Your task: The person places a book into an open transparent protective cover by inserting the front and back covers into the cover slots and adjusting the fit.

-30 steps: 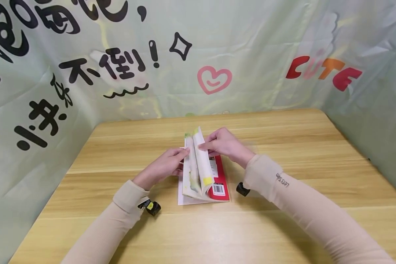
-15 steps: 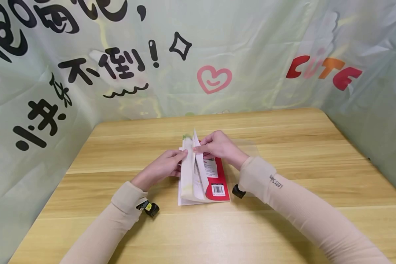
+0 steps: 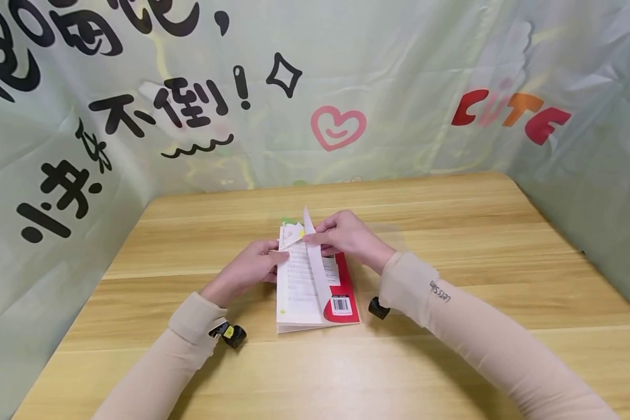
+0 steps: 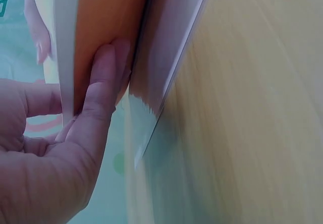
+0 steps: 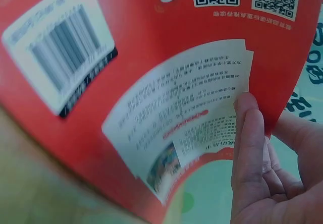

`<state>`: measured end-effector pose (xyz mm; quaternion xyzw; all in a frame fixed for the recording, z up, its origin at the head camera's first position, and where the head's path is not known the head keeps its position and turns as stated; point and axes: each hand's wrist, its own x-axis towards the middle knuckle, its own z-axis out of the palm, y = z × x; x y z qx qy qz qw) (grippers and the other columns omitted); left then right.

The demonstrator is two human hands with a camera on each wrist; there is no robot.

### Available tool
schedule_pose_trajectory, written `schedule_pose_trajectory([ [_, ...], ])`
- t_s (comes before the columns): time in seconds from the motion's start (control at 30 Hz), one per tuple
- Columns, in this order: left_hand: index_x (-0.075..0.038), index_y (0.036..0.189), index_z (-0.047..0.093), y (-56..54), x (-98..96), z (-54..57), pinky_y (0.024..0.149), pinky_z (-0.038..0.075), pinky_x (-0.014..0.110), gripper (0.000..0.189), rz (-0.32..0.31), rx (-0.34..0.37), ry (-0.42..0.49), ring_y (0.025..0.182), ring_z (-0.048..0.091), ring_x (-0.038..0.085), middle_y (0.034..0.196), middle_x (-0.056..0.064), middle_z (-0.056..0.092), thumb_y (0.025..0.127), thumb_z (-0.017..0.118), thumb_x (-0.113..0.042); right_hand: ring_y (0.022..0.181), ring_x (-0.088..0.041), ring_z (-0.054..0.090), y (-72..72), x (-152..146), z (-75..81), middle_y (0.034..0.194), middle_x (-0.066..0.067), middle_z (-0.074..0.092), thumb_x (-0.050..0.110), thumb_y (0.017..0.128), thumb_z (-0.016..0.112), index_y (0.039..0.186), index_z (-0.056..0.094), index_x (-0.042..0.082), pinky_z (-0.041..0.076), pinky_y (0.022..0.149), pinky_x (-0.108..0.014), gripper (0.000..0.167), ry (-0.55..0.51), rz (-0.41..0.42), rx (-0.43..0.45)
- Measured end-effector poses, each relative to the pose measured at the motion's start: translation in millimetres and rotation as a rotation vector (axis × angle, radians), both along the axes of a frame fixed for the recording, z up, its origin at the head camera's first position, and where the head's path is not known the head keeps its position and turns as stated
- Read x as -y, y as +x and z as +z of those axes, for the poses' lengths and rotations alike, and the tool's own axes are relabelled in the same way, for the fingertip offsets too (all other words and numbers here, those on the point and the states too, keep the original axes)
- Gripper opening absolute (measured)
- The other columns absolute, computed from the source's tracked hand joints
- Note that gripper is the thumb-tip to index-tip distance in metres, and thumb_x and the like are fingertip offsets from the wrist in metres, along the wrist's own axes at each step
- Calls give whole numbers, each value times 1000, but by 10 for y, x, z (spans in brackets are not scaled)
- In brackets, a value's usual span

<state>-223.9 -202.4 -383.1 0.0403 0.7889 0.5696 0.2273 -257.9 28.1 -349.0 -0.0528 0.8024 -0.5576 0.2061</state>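
A paperback book (image 3: 299, 291) lies near the middle of the wooden table, its red back cover (image 3: 346, 291) bent upward along the left. My right hand (image 3: 352, 236) pinches the raised edge of that cover, thumb on the pale inner side; in the right wrist view its fingers (image 5: 247, 128) rest on the red outside. A printed page shows beneath. At the book's left edge my left hand (image 3: 252, 265) grips the stack of pages, thumb on top. The left wrist view shows its fingers (image 4: 101, 88) against an orange page underneath, with a pale leaf (image 4: 166, 42) hanging apart below.
The wooden table (image 3: 451, 350) extends around the book on all sides. A pale fabric backdrop (image 3: 399, 70) with printed lettering and a pink heart stands behind and beside it. A small black camera (image 3: 233, 335) sits on the left wrist, another (image 3: 379, 308) on the right.
The loose pages that stood curved between my hands have dropped leftward, and a flat printed page now shows. My left hand has shifted slightly left and down; the right has moved a little left.
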Motion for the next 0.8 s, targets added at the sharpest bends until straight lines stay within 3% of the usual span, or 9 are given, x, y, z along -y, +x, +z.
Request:
schedule_pose_trajectory([
  [0.2, 8, 136, 63, 37, 124, -3, 82, 64, 32, 35, 53, -65, -111, 90, 74, 16, 114, 18, 78, 110, 53, -15, 75, -8, 71, -6, -206, 124, 94, -3, 77, 18, 96, 82, 113, 77, -3, 67, 82, -31, 28, -32, -17, -15],
  [0.37, 2, 125, 70, 66, 237, 7, 72, 57, 28, 30, 151, -124, -301, 79, 68, 15, 97, 9, 76, 105, 63, -20, 74, -8, 71, -20, -422, 166, 87, 2, 76, 21, 98, 80, 113, 76, -6, 65, 76, -27, 31, -45, -13, -40],
  [0.47, 0, 115, 71, 92, 296, 16, 69, 54, 28, 26, 177, -137, -383, 73, 68, 16, 89, 7, 75, 103, 66, -22, 74, -9, 71, -28, -531, 144, 85, 3, 76, 22, 99, 79, 110, 77, -6, 64, 74, -24, 31, -43, -2, -39],
  [0.63, 2, 100, 69, 120, 367, 15, 66, 61, 29, 22, 161, -153, -420, 68, 73, 15, 86, 11, 75, 102, 67, -19, 75, -9, 68, -11, -655, 122, 83, 4, 73, 25, 99, 79, 107, 77, -4, 63, 76, -24, 30, -11, 10, -54],
  [0.8, 4, 104, 67, 104, 392, 4, 67, 65, 31, 21, 155, -144, -417, 69, 77, 16, 91, 15, 75, 103, 66, -17, 80, -9, 67, -13, -715, 105, 87, 2, 72, 28, 103, 74, 113, 77, -6, 63, 77, -23, 35, 7, 13, -68],
])
